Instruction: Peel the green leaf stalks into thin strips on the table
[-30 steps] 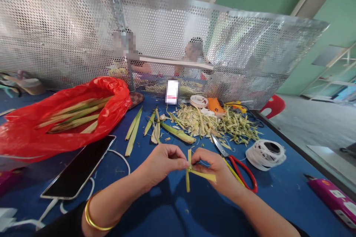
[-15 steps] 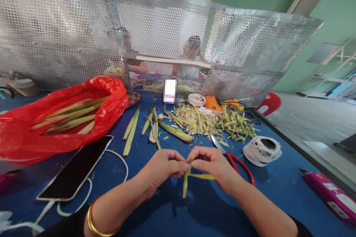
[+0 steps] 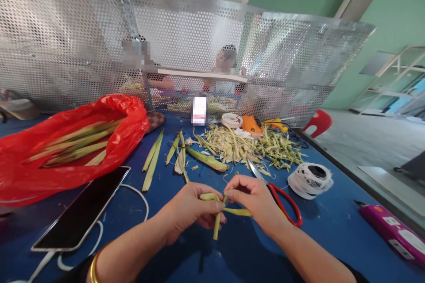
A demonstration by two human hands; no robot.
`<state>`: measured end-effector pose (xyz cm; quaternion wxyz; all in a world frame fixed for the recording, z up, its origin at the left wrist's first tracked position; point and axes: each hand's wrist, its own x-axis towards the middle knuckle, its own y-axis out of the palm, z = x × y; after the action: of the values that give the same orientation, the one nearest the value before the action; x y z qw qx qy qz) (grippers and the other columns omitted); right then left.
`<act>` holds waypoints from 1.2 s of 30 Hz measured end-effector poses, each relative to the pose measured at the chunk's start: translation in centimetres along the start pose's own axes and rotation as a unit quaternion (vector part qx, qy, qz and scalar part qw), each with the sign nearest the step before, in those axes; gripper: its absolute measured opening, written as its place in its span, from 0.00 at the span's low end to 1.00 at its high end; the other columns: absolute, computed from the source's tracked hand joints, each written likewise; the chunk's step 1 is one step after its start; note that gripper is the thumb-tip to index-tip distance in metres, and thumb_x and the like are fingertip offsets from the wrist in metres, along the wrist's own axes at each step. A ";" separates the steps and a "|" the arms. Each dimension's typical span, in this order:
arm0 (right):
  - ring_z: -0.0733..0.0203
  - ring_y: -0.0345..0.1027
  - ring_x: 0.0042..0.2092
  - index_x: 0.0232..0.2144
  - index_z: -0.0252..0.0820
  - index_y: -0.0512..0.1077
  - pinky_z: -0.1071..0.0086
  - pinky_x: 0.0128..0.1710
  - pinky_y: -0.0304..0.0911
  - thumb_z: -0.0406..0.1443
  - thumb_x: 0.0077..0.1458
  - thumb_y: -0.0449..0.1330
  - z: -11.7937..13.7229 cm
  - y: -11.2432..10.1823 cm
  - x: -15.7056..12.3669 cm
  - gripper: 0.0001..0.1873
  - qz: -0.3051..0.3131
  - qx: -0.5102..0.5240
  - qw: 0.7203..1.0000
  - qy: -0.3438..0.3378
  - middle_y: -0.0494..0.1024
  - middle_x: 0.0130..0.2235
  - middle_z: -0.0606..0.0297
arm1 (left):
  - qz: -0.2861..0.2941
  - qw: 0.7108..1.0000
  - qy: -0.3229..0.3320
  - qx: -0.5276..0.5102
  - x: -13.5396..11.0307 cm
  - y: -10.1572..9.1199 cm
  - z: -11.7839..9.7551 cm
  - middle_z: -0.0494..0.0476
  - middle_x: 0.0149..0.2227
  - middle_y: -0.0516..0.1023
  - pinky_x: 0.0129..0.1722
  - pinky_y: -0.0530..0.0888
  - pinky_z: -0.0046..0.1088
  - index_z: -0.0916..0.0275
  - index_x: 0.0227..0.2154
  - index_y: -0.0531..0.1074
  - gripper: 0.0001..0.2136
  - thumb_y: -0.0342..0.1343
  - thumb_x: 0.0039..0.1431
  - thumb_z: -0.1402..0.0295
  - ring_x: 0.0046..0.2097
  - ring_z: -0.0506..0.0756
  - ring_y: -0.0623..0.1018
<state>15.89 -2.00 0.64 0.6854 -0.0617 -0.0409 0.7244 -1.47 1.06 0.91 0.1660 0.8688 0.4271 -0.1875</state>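
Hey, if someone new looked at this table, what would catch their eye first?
Probably the big red bag, gaping at the left of the blue table with long leaves inside. Then the left hand and right hand, close together at the front centre, holding green strips between them. Beside the right hand, red-handled scissors lie near a heap of leaf scraps.

Scissors (image 3: 257, 173): handles partly hidden behind right hand (image 3: 258, 203). Green strips (image 3: 217, 228), left of scissors: crossing partly covered by left hand (image 3: 189, 212). Red bag (image 3: 130, 132), far left of scissors: cut off by frame. Purple device (image 3: 392, 232), right of scissors: likewise. Upright screen (image 3: 199, 109), beyond scissors: blurred.
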 end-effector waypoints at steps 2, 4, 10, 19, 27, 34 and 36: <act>0.64 0.66 0.28 0.23 0.40 0.73 0.71 0.31 0.60 0.36 0.46 0.63 0.1 0.0 0.0 0.05 -0.010 -0.019 1.000 -0.013 0.74 0.24 0.68 | 0.001 1.000 -0.006 -0.008 0.0 0.1 0.1 0.57 0.25 0.80 0.27 0.69 0.27 0.65 0.32 0.73 0.14 0.63 0.42 0.62 0.26 0.53 0.77; 0.64 0.66 0.28 0.23 0.40 0.74 0.71 0.31 0.60 0.35 0.46 0.62 0.0 -0.2 0.0 0.04 -0.001 -0.028 0.999 -0.019 0.74 0.24 0.68 | 0.003 1.000 -0.001 -0.004 -0.1 0.3 0.1 0.56 0.24 0.79 0.28 0.69 0.27 0.65 0.30 0.74 0.13 0.63 0.42 0.63 0.26 0.53 0.77; 0.64 0.66 0.26 0.22 0.39 0.73 0.70 0.30 0.60 0.34 0.46 0.62 -0.1 -0.6 -0.3 0.04 0.027 -0.005 1.000 0.006 0.73 0.21 0.68 | -0.016 0.999 0.026 0.014 -0.4 0.6 -0.3 0.51 0.18 0.74 0.28 0.69 0.27 0.66 0.24 0.75 0.08 0.63 0.39 0.67 0.23 0.50 0.73; 0.64 0.64 0.30 0.23 0.40 0.71 0.73 0.31 0.58 0.34 0.51 0.58 0.4 -0.2 -0.4 0.07 -0.051 -0.121 0.987 -0.087 0.71 0.24 0.69 | -0.067 0.994 0.037 -0.074 0.0 0.8 0.2 0.51 0.20 0.74 0.29 0.67 0.26 0.67 0.30 0.76 0.14 0.65 0.36 0.68 0.24 0.50 0.72; 0.62 0.68 0.36 0.31 0.43 0.75 0.71 0.37 0.61 0.35 0.54 0.58 0.0 -0.9 -0.2 0.05 -0.038 -0.172 0.975 -0.133 0.75 0.32 0.67 | -0.088 0.993 0.072 -0.010 0.4 1.0 0.5 0.49 0.17 0.69 0.24 0.59 0.23 0.68 0.28 0.75 0.11 0.62 0.40 0.67 0.22 0.47 0.66; 0.61 0.67 0.36 0.26 0.44 0.75 0.67 0.41 0.58 0.31 0.45 0.67 -1.0 1.1 -0.8 0.05 -0.069 -0.302 0.926 -0.216 0.76 0.30 0.69 | -0.065 0.974 0.155 0.152 1.5 0.9 2.7 0.45 0.17 0.58 0.23 0.52 0.23 0.65 0.16 0.67 0.08 0.55 0.44 0.67 0.23 0.46 0.57; 0.62 0.67 0.35 0.25 0.43 0.74 0.67 0.40 0.58 0.29 0.46 0.66 -1.4 1.4 -0.9 0.05 -0.096 -0.302 0.916 -0.244 0.76 0.30 0.68 | -0.079 0.969 0.160 0.173 1.4 0.9 2.9 0.45 0.18 0.58 0.23 0.52 0.23 0.65 0.17 0.67 0.08 0.54 0.45 0.67 0.23 0.46 0.57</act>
<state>14.74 -2.99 -0.89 0.6694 -0.0827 -0.4295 0.6004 -0.44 0.22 -2.14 -0.0730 0.8664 0.4766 -0.1295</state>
